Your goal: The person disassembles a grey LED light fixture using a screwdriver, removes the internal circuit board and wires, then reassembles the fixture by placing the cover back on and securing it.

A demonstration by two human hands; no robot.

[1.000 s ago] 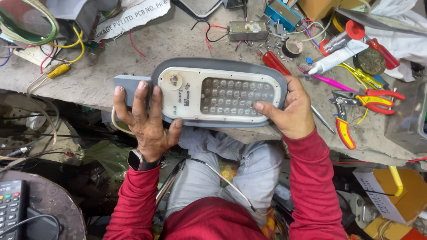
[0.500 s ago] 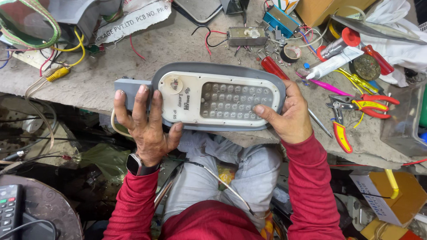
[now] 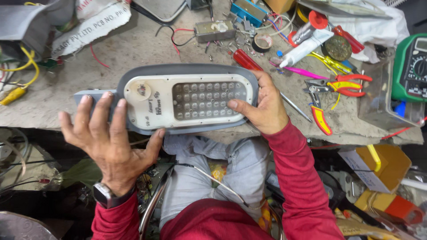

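Head view: one grey oval street-light fixture (image 3: 189, 98) with a cream plastic face lies flat at the near edge of the rough grey stone bench (image 3: 133, 53).
Lamp panel: one clear ribbed lens over rows of small round LEDs; the exact count is hard to read.
Left hand (image 3: 106, 140): fingers spread open over the fixture's grey stub end, thumb against its lower rim.
Right hand (image 3: 262, 104): fingers curled around the fixture's right end, thumb pressed on the lens.
Pliers: two, red-and-yellow handled pliers (image 3: 342, 84) and (image 3: 318, 111), to the right.
Red-handled screwdriver (image 3: 247, 60): one, just beyond the fixture.
Green multimeter (image 3: 411, 69): one, far right.
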